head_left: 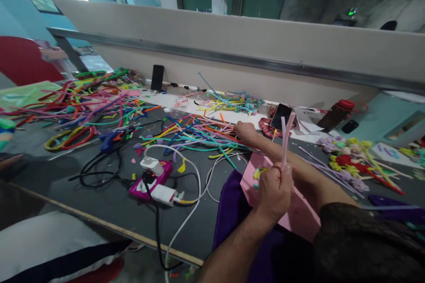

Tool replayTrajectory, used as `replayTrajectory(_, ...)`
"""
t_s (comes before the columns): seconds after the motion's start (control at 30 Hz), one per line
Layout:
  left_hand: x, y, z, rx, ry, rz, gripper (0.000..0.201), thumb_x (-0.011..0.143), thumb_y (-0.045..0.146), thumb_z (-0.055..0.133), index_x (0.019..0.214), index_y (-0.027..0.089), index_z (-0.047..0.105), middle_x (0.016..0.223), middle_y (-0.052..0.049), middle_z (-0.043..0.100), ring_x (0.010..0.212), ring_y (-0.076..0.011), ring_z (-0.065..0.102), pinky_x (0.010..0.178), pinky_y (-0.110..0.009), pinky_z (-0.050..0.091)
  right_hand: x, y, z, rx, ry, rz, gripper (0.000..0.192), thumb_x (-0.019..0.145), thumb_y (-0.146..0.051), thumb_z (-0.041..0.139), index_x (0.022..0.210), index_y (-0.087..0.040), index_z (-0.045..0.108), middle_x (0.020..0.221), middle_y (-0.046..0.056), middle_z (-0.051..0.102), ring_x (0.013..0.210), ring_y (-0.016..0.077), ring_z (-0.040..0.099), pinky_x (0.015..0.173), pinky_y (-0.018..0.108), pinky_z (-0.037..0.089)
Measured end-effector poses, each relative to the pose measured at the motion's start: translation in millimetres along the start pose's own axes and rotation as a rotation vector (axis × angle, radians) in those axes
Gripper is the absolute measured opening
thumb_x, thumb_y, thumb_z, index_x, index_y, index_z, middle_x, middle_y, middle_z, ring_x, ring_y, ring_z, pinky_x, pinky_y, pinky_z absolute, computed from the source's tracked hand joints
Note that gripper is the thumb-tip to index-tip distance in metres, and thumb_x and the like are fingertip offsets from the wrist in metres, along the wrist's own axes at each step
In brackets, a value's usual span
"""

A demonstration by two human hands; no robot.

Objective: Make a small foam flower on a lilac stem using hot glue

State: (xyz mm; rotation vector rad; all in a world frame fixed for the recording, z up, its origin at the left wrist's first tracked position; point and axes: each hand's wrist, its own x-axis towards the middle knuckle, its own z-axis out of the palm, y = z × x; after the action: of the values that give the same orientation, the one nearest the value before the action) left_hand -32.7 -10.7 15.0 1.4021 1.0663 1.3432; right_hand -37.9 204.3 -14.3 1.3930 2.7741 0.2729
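Observation:
My left hand (275, 188) is closed round a few pale pink pipe cleaners (285, 141), which stand up out of the fist. Below it lies a pink sheet (300, 216) with small yellow and green bits on it, over a purple cloth (229, 203). My right arm crosses behind the left hand. At the right end of a pile of loose coloured pipe cleaners (202, 135), my right hand (247, 132) has its fingers bent down onto the stems; what they grip is hidden.
A purple power strip (151, 180) with white plugs and trailing cables lies left of me. Scissors (69, 138) and a blue glue gun (111, 140) are farther left. Flower bunches (348, 159), a bottle (337, 115) and a phone (280, 117) stand right. Another person's hand (9, 161) shows far left.

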Motion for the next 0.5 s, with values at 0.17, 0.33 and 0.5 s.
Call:
replayTrajectory(0.17,-0.1,-2.1,1.0,0.022,0.017,0.014,0.042,0.087,0.037,0.031,0.066,0.015,0.059,0.050,-0.001,0.052,0.053,-0.0115,0.052,0.060,-0.023,0.039,12.2,-7.3,-2.1,-0.031,-0.033,-0.050,0.029,0.084,-0.021,0.041,0.109,-0.017,0.055,0.108,0.015,0.056,0.093,0.0249,0.057,0.074,0.033,0.043)
replayTrajectory(0.33,-0.7,-1.6,0.9,-0.001,-0.008,0.011,0.038,0.088,0.036,0.030,0.083,0.016,0.062,0.049,0.001,0.050,0.053,-0.0117,0.051,0.060,-0.023,0.039,17.6,-6.6,-8.8,-0.042,-0.015,0.008,0.025,0.082,-0.022,0.044,0.100,-0.013,0.058,0.100,0.016,0.059,0.087,0.0245,0.060,0.070,0.031,0.043)
replayTrajectory(0.5,-0.4,0.1,0.0,-0.005,0.016,0.013,0.037,0.088,0.035,0.031,0.086,0.015,0.063,0.052,0.000,0.052,0.054,-0.0114,0.052,0.061,-0.023,0.040,15.6,-1.6,-24.4,-0.033,0.148,0.144,0.033,0.089,-0.026,0.028,0.110,-0.012,0.050,0.105,0.016,0.057,0.091,0.0244,0.057,0.069,0.030,0.041)
